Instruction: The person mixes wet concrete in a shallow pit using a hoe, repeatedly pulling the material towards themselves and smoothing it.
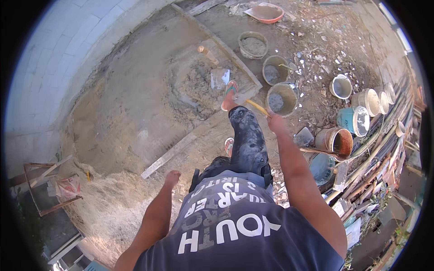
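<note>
Yellow-handled tool with a blurred greyish head (pixel 257 107): I see it in front of the person, beside a round mortar-crusted grey bucket (pixel 270 92).
Right bare hand (pixel 277 123): fingers wrapped around the handle's end.
Left bare hand (pixel 172 177): lowered, blurred; I cannot tell whether fingers spread or curl.
Wet grey mortar heap (pixel 197 86): ahead, between two long wooden planks (pixel 181 149).

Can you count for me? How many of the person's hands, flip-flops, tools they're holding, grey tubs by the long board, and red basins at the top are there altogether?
Hands: 2
Flip-flops: 2
Held tool: 1
Grey tubs: 3
Red basin: 1
Total: 9
</note>
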The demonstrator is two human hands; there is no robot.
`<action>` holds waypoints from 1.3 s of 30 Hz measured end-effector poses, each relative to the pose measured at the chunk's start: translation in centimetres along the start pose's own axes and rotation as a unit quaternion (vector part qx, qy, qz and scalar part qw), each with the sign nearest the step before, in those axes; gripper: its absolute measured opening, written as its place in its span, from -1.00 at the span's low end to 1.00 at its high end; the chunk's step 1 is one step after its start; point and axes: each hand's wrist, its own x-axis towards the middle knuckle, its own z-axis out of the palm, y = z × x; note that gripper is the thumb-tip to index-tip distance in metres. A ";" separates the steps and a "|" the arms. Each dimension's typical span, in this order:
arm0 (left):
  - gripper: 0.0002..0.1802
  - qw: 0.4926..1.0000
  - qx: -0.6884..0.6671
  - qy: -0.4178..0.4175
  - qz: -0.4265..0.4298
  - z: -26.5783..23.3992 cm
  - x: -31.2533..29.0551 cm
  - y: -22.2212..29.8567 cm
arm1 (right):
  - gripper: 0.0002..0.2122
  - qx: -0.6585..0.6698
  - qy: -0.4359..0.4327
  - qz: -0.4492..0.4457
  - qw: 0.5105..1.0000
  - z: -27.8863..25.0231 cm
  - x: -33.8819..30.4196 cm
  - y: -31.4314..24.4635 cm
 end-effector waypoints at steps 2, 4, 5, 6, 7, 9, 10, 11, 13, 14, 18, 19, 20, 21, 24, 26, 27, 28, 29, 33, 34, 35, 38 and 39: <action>-0.76 0.993 0.091 -0.051 0.056 2.7 -5.6 -4.6 | -0.59 0.009 -0.003 0.023 1.000 1.1 -0.9 1.4; -0.76 0.975 -0.150 -0.066 -0.148 -0.5 -10.3 -12.1 | -0.58 0.062 -0.027 0.030 0.997 2.6 -0.1 -4.2; -0.76 0.978 -0.120 -0.086 -0.151 0.5 -11.2 -11.5 | -0.58 0.051 -0.022 0.035 0.998 2.5 -0.2 -2.9; -0.76 0.978 -0.106 -0.099 -0.148 1.5 -11.2 -10.4 | -0.58 0.038 -0.016 0.042 0.998 2.3 -0.4 -1.6; -0.77 0.978 -0.090 -0.115 -0.146 2.6 -11.5 -8.9 | -0.57 0.025 -0.011 0.054 0.998 1.8 -0.8 0.1; -0.78 0.978 -0.089 -0.104 -0.155 1.7 -11.4 -7.4 | -0.56 0.032 -0.008 0.069 0.997 1.5 -1.8 -0.7; -0.79 0.978 -0.122 -0.091 -0.146 0.2 -10.7 -6.7 | -0.55 0.042 -0.006 0.073 0.996 1.3 -2.1 -2.0; -0.79 0.975 -0.157 -0.079 -0.133 -1.2 -9.3 -5.6 | -0.55 0.053 -0.011 0.080 0.995 1.0 -2.1 -3.0; -0.82 0.977 -0.195 -0.039 -0.075 -4.0 -5.5 -1.2 | -0.54 0.072 -0.016 0.096 0.993 0.2 -1.6 -4.2; -0.83 0.990 -0.141 0.027 0.003 -9.3 -4.1 -1.8 | -0.55 0.119 0.005 0.052 0.992 0.4 -0.6 -8.1; -0.66 0.959 -0.262 0.027 0.109 -9.0 -1.0 16.7 | -0.57 0.112 0.044 0.084 0.989 -0.6 -2.1 -2.5; -0.64 0.951 -0.272 0.023 0.146 -9.5 -1.3 19.3 | -0.57 0.117 0.042 0.103 0.987 -0.6 -2.3 -2.4; -0.64 0.952 -0.264 0.011 0.152 -9.2 -1.8 21.4 | -0.57 0.116 0.036 0.117 0.986 -0.7 -2.6 -1.6; -0.63 0.953 -0.256 0.000 0.159 -8.9 -2.3 23.5 | -0.57 0.116 0.031 0.131 0.984 -0.8 -2.7 -0.8; -0.61 0.960 -0.223 -0.023 0.169 -9.2 -1.3 23.3 | -0.58 0.158 0.056 0.095 0.981 -0.9 -2.1 -1.2; -0.62 0.970 -0.192 -0.055 0.139 -7.3 -1.0 22.1 | -0.58 0.169 0.073 0.079 0.980 -1.1 -2.3 0.0; -0.64 0.977 -0.172 -0.071 0.106 -5.8 -1.4 21.4 | -0.59 0.167 0.072 0.081 0.980 -1.3 -2.5 0.8; -0.68 0.982 -0.147 -0.072 0.091 -5.5 -1.2 19.1 | -0.59 0.174 0.072 0.071 0.980 -1.7 -2.1 0.3; -0.71 0.988 -0.123 -0.064 0.075 -6.1 -0.9 16.1 | -0.59 0.192 0.075 0.060 0.977 -2.0 -1.4 -1.0; -0.82 0.984 -0.105 -0.121 -0.080 -3.1 -3.1 11.9 | -0.59 0.192 0.075 0.068 0.976 -1.6 -2.6 2.3; -0.82 0.984 -0.104 -0.118 -0.085 -3.5 -3.5 11.1 | -0.59 0.195 0.076 0.061 0.976 -1.4 -2.4 2.6; -0.82 0.985 -0.105 -0.111 -0.086 -4.6 -3.4 10.1 | -0.58 0.202 0.093 0.050 0.974 -1.1 -1.9 2.7; -0.80 0.982 -0.146 -0.102 -0.065 -5.8 -3.4 11.5 | -0.56 0.198 0.093 0.053 0.974 -1.0 -2.3 4.6; -0.79 0.983 -0.164 -0.062 -0.055 -5.9 -3.5 12.4 | -0.56 0.191 0.067 0.067 0.977 -1.2 -2.6 4.8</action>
